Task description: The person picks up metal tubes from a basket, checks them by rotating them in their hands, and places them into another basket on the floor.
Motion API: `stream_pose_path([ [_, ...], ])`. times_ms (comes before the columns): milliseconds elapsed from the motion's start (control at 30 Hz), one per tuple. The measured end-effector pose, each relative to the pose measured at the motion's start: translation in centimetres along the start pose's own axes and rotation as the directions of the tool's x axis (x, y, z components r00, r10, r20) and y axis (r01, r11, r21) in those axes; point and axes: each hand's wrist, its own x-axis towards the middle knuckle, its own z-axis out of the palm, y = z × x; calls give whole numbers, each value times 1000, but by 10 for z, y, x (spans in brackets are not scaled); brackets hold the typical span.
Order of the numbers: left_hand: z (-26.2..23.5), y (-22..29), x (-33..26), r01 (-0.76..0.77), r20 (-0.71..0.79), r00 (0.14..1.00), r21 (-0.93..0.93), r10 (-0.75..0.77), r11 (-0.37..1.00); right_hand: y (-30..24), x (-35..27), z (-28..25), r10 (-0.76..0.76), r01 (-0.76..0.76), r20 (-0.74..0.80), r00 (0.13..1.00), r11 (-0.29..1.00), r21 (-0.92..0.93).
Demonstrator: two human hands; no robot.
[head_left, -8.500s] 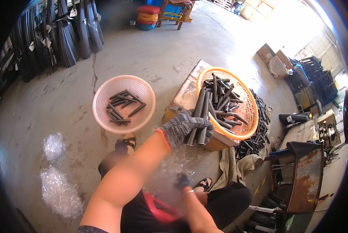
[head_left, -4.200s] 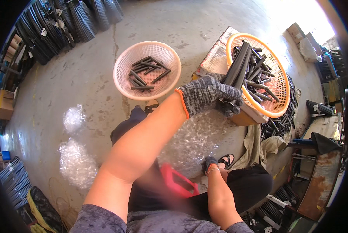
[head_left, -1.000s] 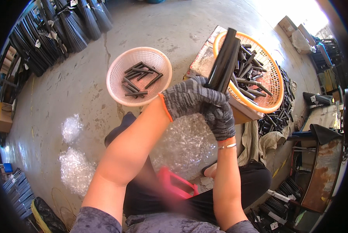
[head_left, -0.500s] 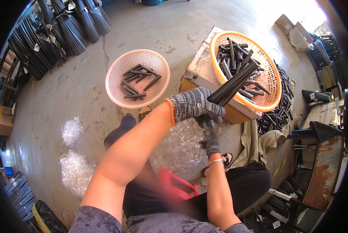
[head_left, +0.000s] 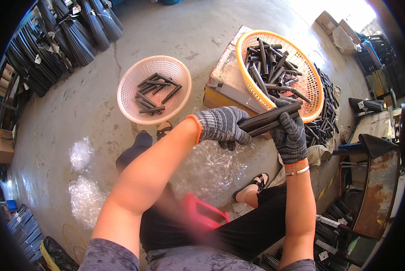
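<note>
The fingers of the left hand (head_left: 225,124), in a grey knitted glove with an orange cuff, are bent closed round the near end of a few black tubes (head_left: 270,119). The right hand (head_left: 290,135), gloved in the same way, is closed over their far end, with the thumb on the near side and some fingers behind. The exact number of tubes cannot be told, because the gloves cover both ends. The tubes lie slantwise between the hands, far end a little higher, in front of the lower rim of the orange basket (head_left: 310,81). Such a hold at two ends probably keeps the loose pieces side by side, so that none slips out.

The orange basket is full of similar dark pieces (head_left: 277,67) and leans on a box (head_left: 229,67); this height seems to bring it within easy reach of a person sitting low. Behind it, a heap of more black pieces (head_left: 324,113) lies on the ground, with a cloth (head_left: 317,156) at its edge, perhaps spread to keep them off the floor.

To the left, the pale pink basket (head_left: 180,74) stands on the floor, holding only some short dark sticks (head_left: 150,109). Clear plastic scraps (head_left: 211,167) are scattered below the hands.
</note>
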Motion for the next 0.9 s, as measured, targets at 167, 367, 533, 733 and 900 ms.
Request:
stream_pose_path([
  [167,12,-2,8,81,116,987,214,-108,974,1,-3,-11,122,-102,79,989,971,-218],
  [367,-35,0,-13,78,-405,897,541,178,837,-16,0,-18,170,-163,-2,985,938,-307],
  [533,-3,-19,17,-319,-290,898,92,332,943,-9,4,-9,228,-199,84,970,944,-264],
  [733,16,7,27,-166,-140,980,-181,142,969,-1,12,-10,94,-97,-42,995,993,-70],
  [900,-3,3,7,-247,-271,952,-399,144,883,5,23,-48,88,-75,-259,962,995,63],
])
